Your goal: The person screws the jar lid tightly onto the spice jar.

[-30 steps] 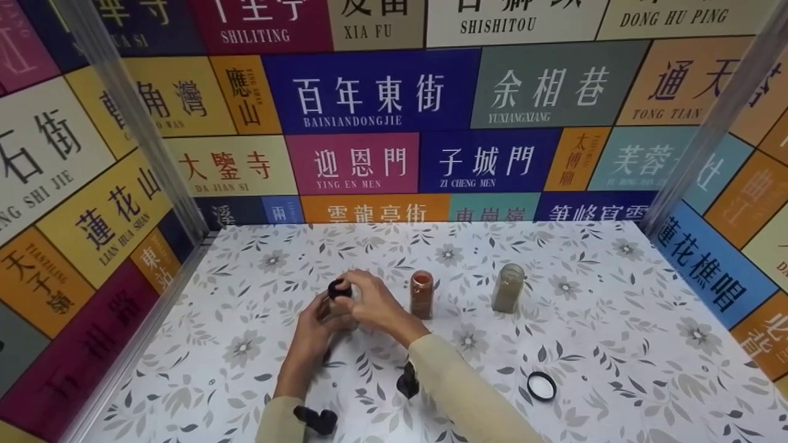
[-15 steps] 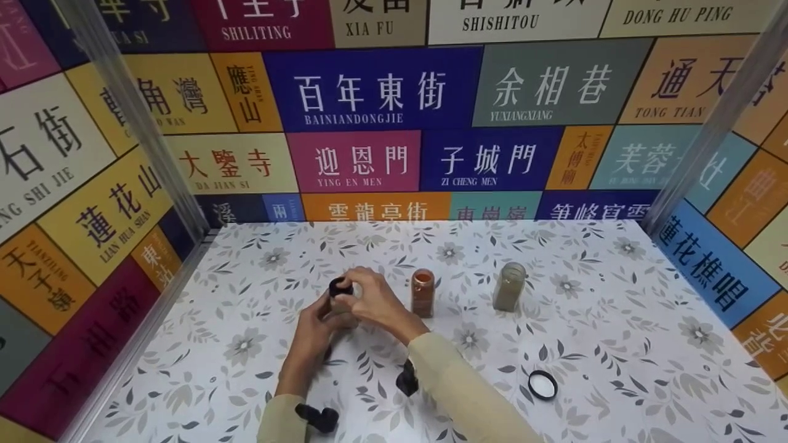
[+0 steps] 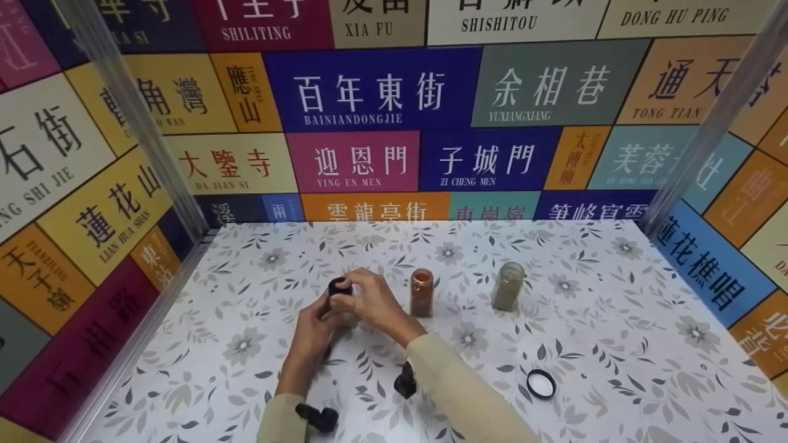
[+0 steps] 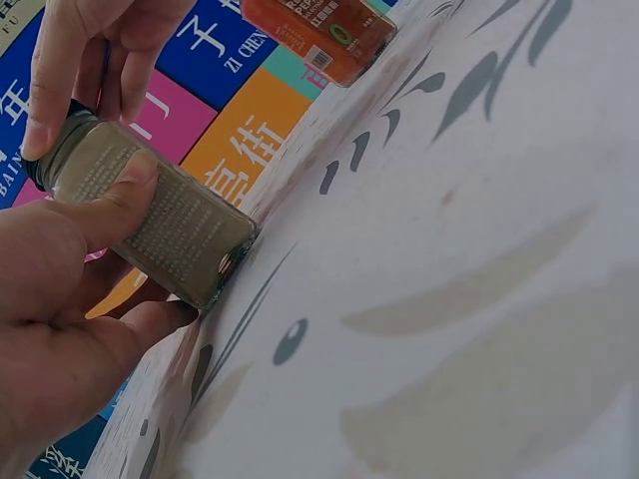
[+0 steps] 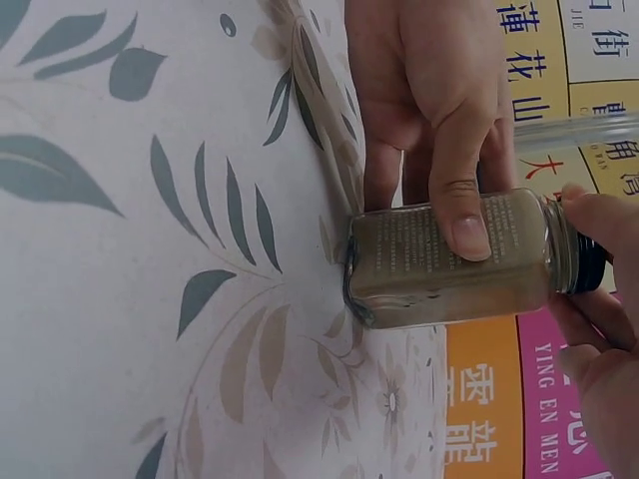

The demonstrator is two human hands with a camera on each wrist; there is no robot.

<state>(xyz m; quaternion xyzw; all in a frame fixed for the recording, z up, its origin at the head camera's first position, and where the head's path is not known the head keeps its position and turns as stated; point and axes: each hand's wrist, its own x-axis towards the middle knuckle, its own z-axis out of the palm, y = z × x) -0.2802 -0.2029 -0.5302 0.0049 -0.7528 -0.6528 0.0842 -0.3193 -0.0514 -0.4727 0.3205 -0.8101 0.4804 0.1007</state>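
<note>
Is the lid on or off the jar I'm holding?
On: black lid sits over the neck of the jar; tightness unclear.

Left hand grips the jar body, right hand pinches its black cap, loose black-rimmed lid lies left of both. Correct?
Wrong side: the head view shows the loose black-rimmed lid right of both the left hand and right hand. The rest holds: left grips the jar body, right pinches its black cap.
</note>
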